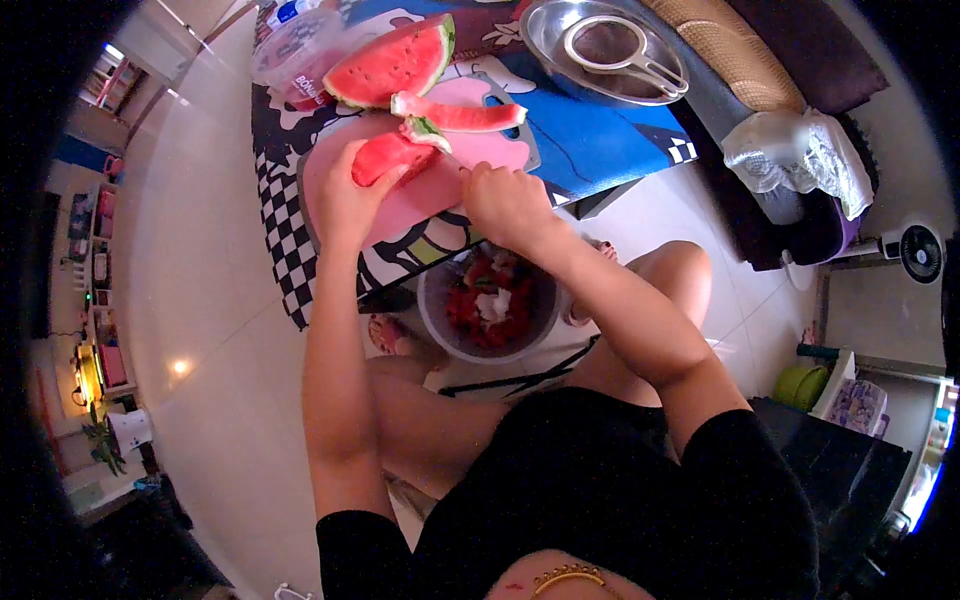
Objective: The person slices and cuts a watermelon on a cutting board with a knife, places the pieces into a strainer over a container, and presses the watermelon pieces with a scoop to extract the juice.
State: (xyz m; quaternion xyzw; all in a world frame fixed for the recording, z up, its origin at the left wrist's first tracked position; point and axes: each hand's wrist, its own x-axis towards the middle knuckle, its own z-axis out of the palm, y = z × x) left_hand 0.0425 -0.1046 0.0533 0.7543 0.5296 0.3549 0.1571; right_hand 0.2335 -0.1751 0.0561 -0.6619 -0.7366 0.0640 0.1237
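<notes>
My left hand [348, 205] grips a peeled piece of watermelon [388, 160] above the pink cutting board [450, 185]. A strip of rind hangs at that piece's right end. My right hand [508, 205] is closed around a knife handle, mostly hidden in the fist; a little of the blade shows toward the rind. Behind them on the board lie a long watermelon strip [465, 115] and a large watermelon wedge [395, 65]. Under the table edge, a bowl [432, 312] holds red pieces and something white.
A metal basin [545, 30] with a strainer [605, 42] in it stands at the table's back right. A clear plastic container [290, 50] is at the back left. A sofa [700, 95] lies beyond the right edge, with a small fan [920, 253] farther right.
</notes>
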